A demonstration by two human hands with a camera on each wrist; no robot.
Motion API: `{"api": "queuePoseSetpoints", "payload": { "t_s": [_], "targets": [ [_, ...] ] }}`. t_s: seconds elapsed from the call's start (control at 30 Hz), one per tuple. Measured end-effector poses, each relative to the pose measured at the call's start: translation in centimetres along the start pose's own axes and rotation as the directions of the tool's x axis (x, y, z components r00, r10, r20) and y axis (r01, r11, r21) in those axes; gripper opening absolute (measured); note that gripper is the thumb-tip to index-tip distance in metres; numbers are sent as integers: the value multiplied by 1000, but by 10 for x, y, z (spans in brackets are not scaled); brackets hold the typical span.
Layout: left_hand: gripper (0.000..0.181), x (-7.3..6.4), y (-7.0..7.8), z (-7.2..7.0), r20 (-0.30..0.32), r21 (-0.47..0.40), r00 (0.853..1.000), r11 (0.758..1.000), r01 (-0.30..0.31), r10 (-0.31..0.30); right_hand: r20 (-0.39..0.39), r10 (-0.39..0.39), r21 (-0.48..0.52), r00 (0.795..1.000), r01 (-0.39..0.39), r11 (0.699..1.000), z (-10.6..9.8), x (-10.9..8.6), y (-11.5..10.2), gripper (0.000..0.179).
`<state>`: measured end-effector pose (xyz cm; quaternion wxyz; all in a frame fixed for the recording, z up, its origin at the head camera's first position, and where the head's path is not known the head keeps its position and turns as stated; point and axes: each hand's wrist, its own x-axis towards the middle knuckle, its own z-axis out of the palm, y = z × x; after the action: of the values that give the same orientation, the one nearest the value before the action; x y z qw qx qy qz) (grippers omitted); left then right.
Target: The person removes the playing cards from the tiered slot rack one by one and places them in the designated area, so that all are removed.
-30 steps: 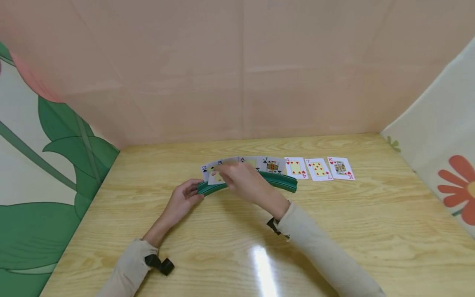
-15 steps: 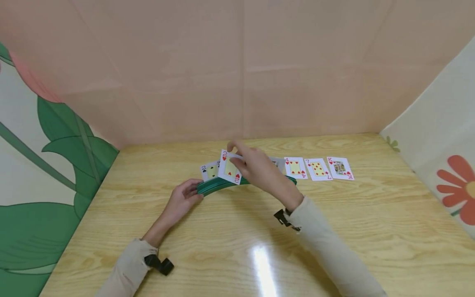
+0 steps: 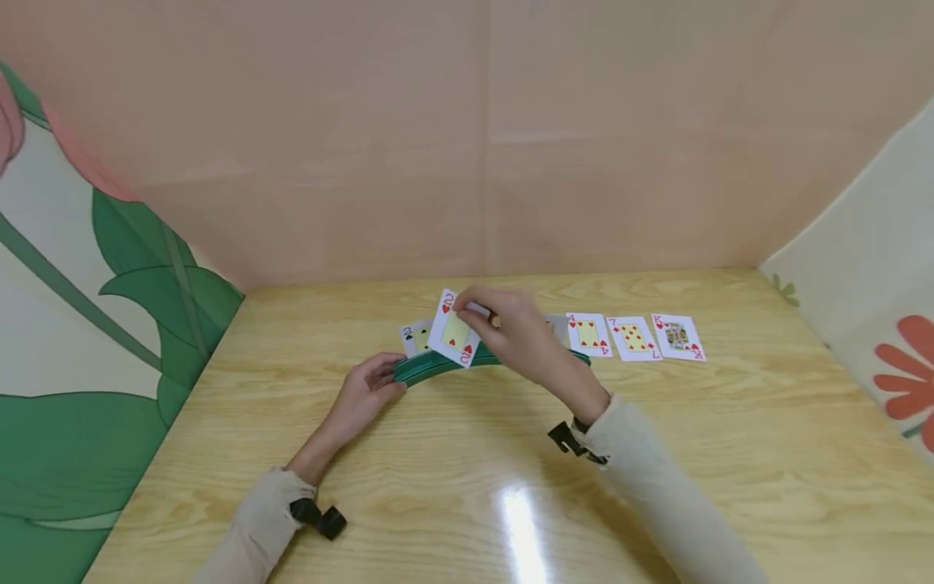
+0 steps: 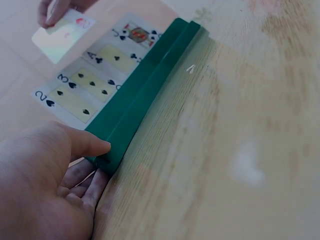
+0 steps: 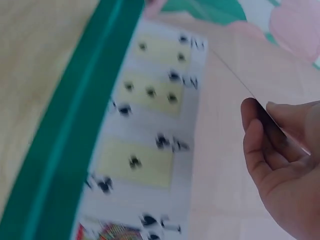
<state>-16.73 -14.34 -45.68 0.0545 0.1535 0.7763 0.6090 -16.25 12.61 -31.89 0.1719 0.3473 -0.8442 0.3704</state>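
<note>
My right hand (image 3: 525, 337) pinches a two of hearts (image 3: 454, 332) by its upper corner, tilted above the curved green card holder (image 3: 416, 372). The right wrist view shows this card (image 5: 230, 70) nearly edge-on, apart from the row. My left hand (image 3: 365, 393) grips the holder's left end, thumb on top and fingers beneath. Standing in the holder, in the left wrist view, are a two of spades (image 4: 70, 107), a three of spades (image 4: 92, 82), an ace of clubs (image 4: 116, 57) and a jack of spades (image 4: 140, 35). In the head view my right hand hides most of them.
Right of the holder, a four of hearts (image 3: 588, 334), a seven of diamonds (image 3: 635, 338) and a king of hearts (image 3: 679, 337) lie face up on the wooden table (image 3: 409, 478). A pink curtain (image 3: 365, 162) hangs behind the table.
My right hand has lifted the two of hearts up and to the right from in front of the holder's left part, tilting it more. My left hand keeps its grip on the holder.
</note>
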Motion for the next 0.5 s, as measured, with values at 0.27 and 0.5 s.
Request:
{"api": "queuePoseSetpoints", "payload": {
  "t_s": [0.27, 0.5],
  "targets": [
    [38, -1, -1, -2, -2, 7, 1000, 1000, -2, 2, 121, 50, 59, 991, -58, 997, 10, -10, -7, 17],
    [39, 0, -1, -2, 5, 14, 1000, 1000, -12, 12, 140, 149, 2, 979, -151, 989, -8, -26, -7, 40]
  ]
}}
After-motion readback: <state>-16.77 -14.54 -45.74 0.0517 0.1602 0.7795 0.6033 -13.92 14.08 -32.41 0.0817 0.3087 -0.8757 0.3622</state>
